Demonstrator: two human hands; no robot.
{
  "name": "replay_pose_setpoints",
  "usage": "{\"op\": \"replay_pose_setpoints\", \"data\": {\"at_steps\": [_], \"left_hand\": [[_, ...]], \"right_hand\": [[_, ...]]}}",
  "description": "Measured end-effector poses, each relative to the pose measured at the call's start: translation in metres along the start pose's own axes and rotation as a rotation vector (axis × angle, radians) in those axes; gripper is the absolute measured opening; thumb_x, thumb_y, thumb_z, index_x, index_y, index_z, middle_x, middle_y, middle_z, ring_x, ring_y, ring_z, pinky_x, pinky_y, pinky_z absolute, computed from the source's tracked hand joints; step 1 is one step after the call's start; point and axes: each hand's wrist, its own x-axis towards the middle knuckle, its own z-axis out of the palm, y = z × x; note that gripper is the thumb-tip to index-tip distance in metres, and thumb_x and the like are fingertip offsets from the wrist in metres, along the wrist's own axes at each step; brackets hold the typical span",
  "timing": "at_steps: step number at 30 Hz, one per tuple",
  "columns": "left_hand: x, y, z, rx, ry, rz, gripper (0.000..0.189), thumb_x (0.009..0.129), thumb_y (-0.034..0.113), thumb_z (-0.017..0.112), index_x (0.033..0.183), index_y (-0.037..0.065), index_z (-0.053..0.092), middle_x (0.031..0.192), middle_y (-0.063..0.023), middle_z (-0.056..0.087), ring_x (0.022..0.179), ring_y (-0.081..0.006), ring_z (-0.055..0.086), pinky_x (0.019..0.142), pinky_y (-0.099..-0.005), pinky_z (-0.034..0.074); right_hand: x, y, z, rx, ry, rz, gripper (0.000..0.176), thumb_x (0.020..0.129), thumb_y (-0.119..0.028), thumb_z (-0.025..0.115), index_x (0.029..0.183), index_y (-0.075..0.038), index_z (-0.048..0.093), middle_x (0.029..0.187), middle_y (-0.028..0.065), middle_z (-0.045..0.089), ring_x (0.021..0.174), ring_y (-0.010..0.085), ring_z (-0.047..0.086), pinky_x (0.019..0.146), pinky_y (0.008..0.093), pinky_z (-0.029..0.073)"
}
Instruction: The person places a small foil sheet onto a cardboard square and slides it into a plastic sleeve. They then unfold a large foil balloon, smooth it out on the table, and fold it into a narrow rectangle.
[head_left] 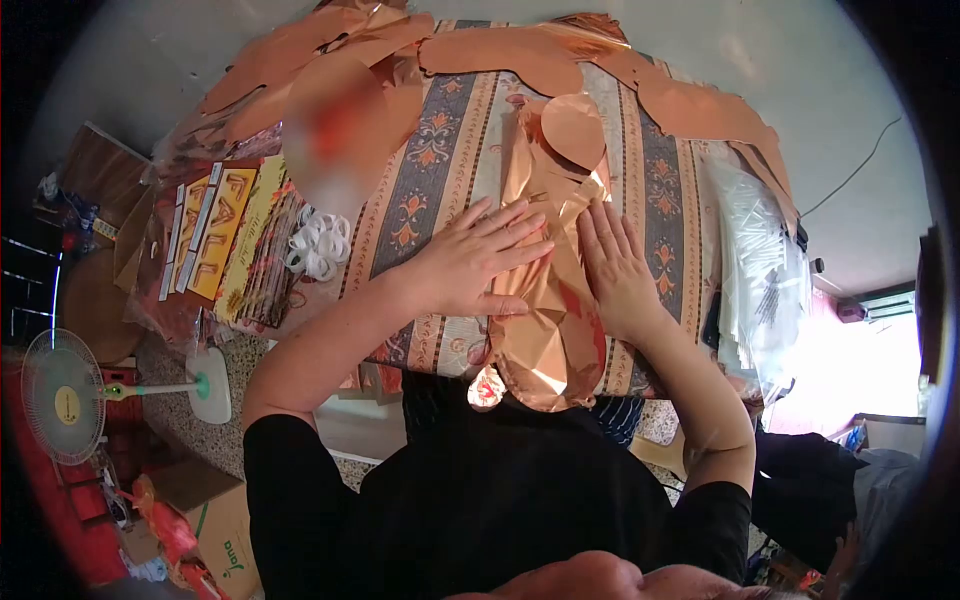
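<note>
A crinkled rose-gold foil balloon (pixel 545 340) lies flat on a patterned striped tablecloth (pixel 445 160), its lower end hanging over the near table edge. My left hand (pixel 480 255) lies flat on the foil's left side, fingers spread and pointing right. My right hand (pixel 615 270) presses flat on the foil's right side, fingers pointing away from me. Neither hand grips anything. A round foil piece (pixel 573 130) sits at the balloon's far end.
More copper foil balloons (pixel 690 105) ring the table's far edge. Yellow letter packs (pixel 215 235) and white ribbon coils (pixel 318 245) lie left. Clear plastic bags (pixel 760 260) sit right. A standing fan (pixel 65 395) and a cardboard box (pixel 215 520) are on the floor at left.
</note>
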Motion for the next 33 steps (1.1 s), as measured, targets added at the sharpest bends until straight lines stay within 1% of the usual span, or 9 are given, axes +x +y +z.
{"op": "replay_pose_setpoints", "data": {"at_steps": [4,6,13,16,18,25,27,28,33], "left_hand": [[0.004,0.001,-0.004,-0.008,0.031,0.02,0.079,0.087,0.062,0.054,0.148,0.015,0.038,0.155,-0.0113,0.031,0.147,-0.0285,0.021,0.118,-0.0503,0.013],[0.008,0.003,-0.004,-0.07,0.023,0.077,0.08,0.087,0.058,0.058,0.147,0.01,0.038,0.155,-0.0115,0.032,0.147,-0.0273,0.021,0.119,-0.0473,0.013],[0.009,0.001,-0.003,-0.103,-0.028,0.089,0.084,0.084,0.056,0.062,0.148,0.01,0.035,0.156,-0.0117,0.028,0.147,-0.0274,0.021,0.12,-0.046,0.014],[0.009,0.002,-0.004,-0.104,-0.036,0.072,0.085,0.083,0.056,0.063,0.149,0.01,0.035,0.156,-0.0113,0.028,0.147,-0.0272,0.021,0.12,-0.0459,0.013],[0.008,0.003,-0.003,-0.091,-0.036,0.072,0.085,0.082,0.056,0.063,0.148,0.01,0.035,0.157,-0.011,0.027,0.147,-0.0271,0.02,0.12,-0.0458,0.013],[0.009,-0.002,-0.003,-0.103,-0.01,0.08,0.082,0.084,0.057,0.06,0.147,0.01,0.038,0.154,-0.0125,0.032,0.146,-0.0272,0.023,0.12,-0.0435,0.015],[0.014,-0.013,-0.001,-0.253,0.116,-0.003,0.077,0.087,0.052,0.059,0.146,0.007,0.038,0.153,-0.0155,0.034,0.144,-0.0298,0.026,0.119,-0.0444,0.017],[0.016,-0.02,-0.001,-0.128,0.168,-0.015,0.072,0.09,0.046,0.059,0.144,0.003,0.039,0.151,-0.0191,0.036,0.143,-0.0319,0.029,0.118,-0.0449,0.02],[0.03,-0.046,-0.002,-0.059,0.158,-0.111,0.07,0.093,0.042,0.057,0.147,0.002,0.035,0.154,-0.0183,0.031,0.144,-0.0326,0.026,0.118,-0.0443,0.018]], "right_hand": [[0.0,0.006,0.005,-0.205,-0.051,-0.016,0.078,0.089,-0.036,0.052,0.146,0.01,0.025,0.153,0.0276,0.026,0.145,0.0387,0.022,0.118,0.0485,0.014],[0.0,0.003,0.003,-0.023,-0.017,0.004,0.077,0.09,-0.037,0.051,0.146,0.01,0.026,0.152,0.0273,0.027,0.145,0.0381,0.021,0.119,0.0477,0.012],[0.001,0.005,0.004,0.002,-0.023,0.03,0.07,0.097,-0.039,0.042,0.146,0.008,0.027,0.153,0.0259,0.025,0.146,0.0365,0.02,0.119,0.0467,0.011],[0.001,0.01,-0.001,0.141,-0.055,0.044,0.071,0.098,-0.044,0.039,0.147,0.007,0.027,0.154,0.0258,0.024,0.146,0.0357,0.019,0.119,0.0459,0.011],[0.002,0.011,-0.005,0.338,-0.106,0.101,0.066,0.099,-0.035,0.041,0.15,0.003,0.023,0.156,0.0233,0.02,0.147,0.036,0.015,0.12,0.0446,0.009],[0.001,-0.002,-0.002,0.093,-0.043,0.08,0.076,0.095,-0.047,0.046,0.148,0.004,0.026,0.155,0.0254,0.022,0.146,0.0378,0.017,0.119,0.046,0.01],[0.001,-0.002,-0.003,0.098,-0.045,0.079,0.078,0.094,-0.049,0.047,0.148,0.004,0.026,0.154,0.0262,0.023,0.146,0.0387,0.018,0.119,0.0469,0.011],[0.001,-0.002,-0.003,0.098,-0.043,0.079,0.078,0.094,-0.049,0.047,0.148,0.004,0.026,0.154,0.0262,0.023,0.146,0.0387,0.018,0.119,0.0469,0.011],[0.001,-0.001,-0.002,0.087,-0.039,0.071,0.076,0.095,-0.048,0.046,0.147,0.005,0.028,0.154,0.0271,0.023,0.145,0.039,0.021,0.118,0.0471,0.012]]}}
